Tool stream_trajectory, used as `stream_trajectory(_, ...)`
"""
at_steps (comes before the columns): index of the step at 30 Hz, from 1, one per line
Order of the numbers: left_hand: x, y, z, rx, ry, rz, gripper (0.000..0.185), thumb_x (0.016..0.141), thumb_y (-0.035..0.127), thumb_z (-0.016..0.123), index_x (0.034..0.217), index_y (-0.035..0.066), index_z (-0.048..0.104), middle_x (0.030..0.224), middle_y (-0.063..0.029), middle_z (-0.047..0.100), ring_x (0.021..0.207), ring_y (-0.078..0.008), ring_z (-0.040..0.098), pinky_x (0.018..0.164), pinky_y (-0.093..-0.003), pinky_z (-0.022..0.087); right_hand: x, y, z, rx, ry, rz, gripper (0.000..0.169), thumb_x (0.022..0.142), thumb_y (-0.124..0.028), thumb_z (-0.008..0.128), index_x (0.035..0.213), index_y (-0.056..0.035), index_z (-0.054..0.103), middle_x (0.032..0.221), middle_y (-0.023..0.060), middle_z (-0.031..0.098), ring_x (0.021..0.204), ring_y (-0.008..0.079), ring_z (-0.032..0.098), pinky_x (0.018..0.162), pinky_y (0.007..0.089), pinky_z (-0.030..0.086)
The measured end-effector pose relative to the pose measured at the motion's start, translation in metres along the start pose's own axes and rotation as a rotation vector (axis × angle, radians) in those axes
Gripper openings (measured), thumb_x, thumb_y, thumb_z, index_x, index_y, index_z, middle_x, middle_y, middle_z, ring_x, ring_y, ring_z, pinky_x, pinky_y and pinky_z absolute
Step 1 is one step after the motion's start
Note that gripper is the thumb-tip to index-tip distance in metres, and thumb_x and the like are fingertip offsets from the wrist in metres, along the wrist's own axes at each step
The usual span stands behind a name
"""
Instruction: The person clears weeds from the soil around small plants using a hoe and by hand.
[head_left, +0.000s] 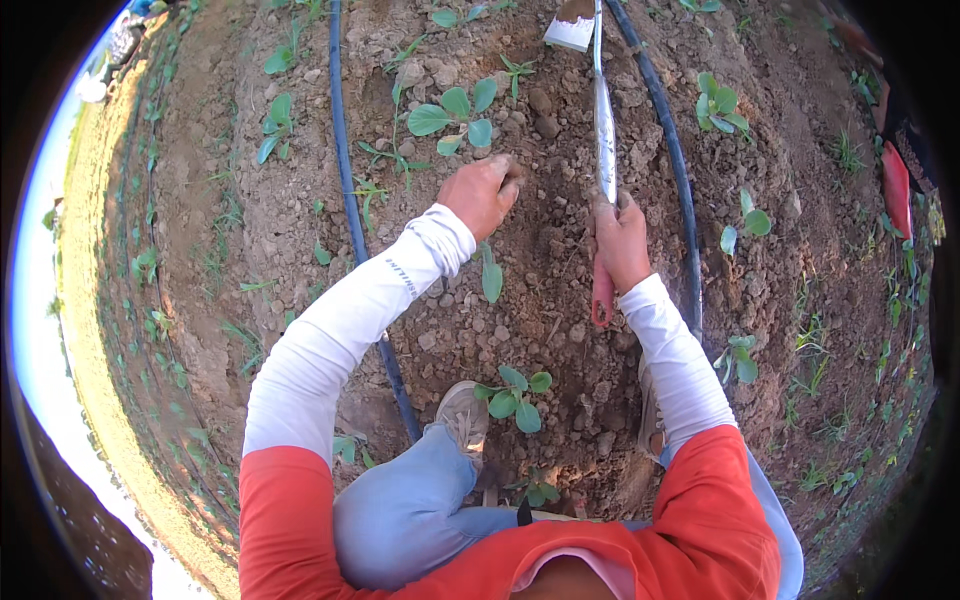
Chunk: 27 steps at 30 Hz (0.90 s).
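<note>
My right hand (621, 232) is closed around the handle of a hand hoe, just above its pinkish-red grip end (602, 289). The hoe's silver shaft (606, 135) runs away from me to a pale metal blade (571, 31) on the soil. My left hand (484, 193) is held over the soil to the left of the hoe, fingers curled in; nothing shows sticking out of it. Just beyond it grows a broad-leaved seedling (457, 112). Another leafy seedling (491, 277), partly hidden by my left wrist, is nearer to me.
Black drip hoses run along the bed on the left (341, 135) and right (671, 135). A seedling (514, 397) grows between my shoes, beside my left shoe (463, 416). More seedlings (720, 105) and grassy weeds (517, 73) stand around. Something red (896, 191) is at the far right.
</note>
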<state>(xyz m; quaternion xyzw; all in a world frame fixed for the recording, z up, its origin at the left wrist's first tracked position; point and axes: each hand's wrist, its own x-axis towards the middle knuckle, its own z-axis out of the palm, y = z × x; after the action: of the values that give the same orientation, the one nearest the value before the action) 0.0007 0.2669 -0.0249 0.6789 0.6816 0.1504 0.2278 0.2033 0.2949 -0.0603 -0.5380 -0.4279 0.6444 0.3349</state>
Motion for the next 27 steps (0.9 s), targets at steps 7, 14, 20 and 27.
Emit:
stream_trajectory(7,0.175,-0.025,0.037,0.574,0.040,-0.143,0.053,0.083,0.005,0.042,0.134,0.011,0.029,0.136,-0.0146,0.032,0.099,-0.0313,0.055,0.085,-0.0371,0.045,-0.013,0.038,-0.011,-0.068,0.041,0.078,0.021,0.083,-0.019,0.058,0.085,0.0002,0.050,0.057,-0.0022,0.045,0.050,0.0045,0.040,0.043,0.0229,0.034)
stream_trajectory(14,0.208,-0.043,0.034,0.525,-0.140,-0.322,0.021,0.083,0.011,0.046,0.099,0.008,0.059,0.105,-0.0159,0.058,0.091,-0.0325,0.059,0.077,-0.0407,0.049,0.058,-0.012,-0.003,-0.268,-0.009,-0.158,0.025,0.079,-0.017,0.059,0.092,0.0025,0.049,0.062,0.0113,0.054,0.055,0.0175,0.053,0.054,0.0310,0.043)
stream_trajectory(20,0.180,-0.021,0.007,-0.076,0.201,-0.006,0.026,0.078,0.021,0.055,0.097,0.005,0.060,0.094,-0.0166,0.061,0.082,-0.0358,0.059,0.076,-0.0398,0.047,0.184,-0.082,0.030,-0.687,0.136,-0.371,0.033,0.081,-0.026,0.053,0.090,0.0056,0.048,0.083,0.0280,0.058,0.080,0.0440,0.056,0.072,0.0457,0.044)
stream_trajectory(27,0.062,-0.025,-0.046,-0.758,0.079,-0.084,0.015,0.083,0.010,0.043,0.086,-0.002,0.052,0.097,-0.0116,0.060,0.075,-0.0165,0.061,0.068,-0.0281,0.050,0.109,-0.006,0.002,-0.775,0.114,-0.224,0.031,0.083,-0.028,0.051,0.090,0.0028,0.049,0.074,0.0223,0.058,0.071,0.0371,0.059,0.064,0.0405,0.046)
